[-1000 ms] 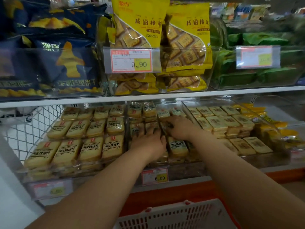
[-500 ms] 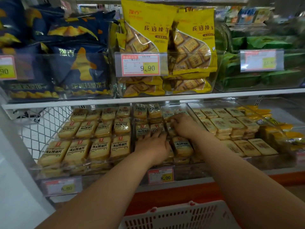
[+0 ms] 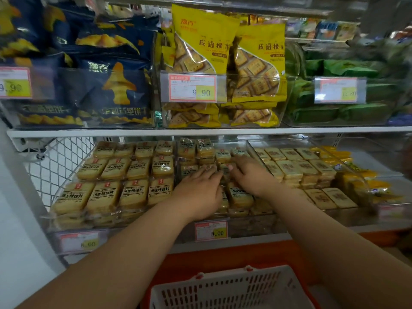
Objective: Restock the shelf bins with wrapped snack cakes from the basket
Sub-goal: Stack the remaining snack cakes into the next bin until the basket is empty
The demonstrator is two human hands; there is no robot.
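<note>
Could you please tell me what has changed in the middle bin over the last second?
Little has changed. The right hand has drawn back slightly toward the left hand, so the two now nearly meet over the snack cakes in the middle bin. Nothing was picked up or released. Both hands stay on the packets; the basket remains below.

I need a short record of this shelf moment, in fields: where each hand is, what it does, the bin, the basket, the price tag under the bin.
left hand: lies on the wrapped snack cakes in the middle bin, fingers fairly straight
right hand: on the same cakes, further back; whether it pinches one cannot be told
middle bin: clear plastic, lower shelf, cakes in rows
basket: white, below the shelf; contents not visible
price tag: reads 8.00
</note>
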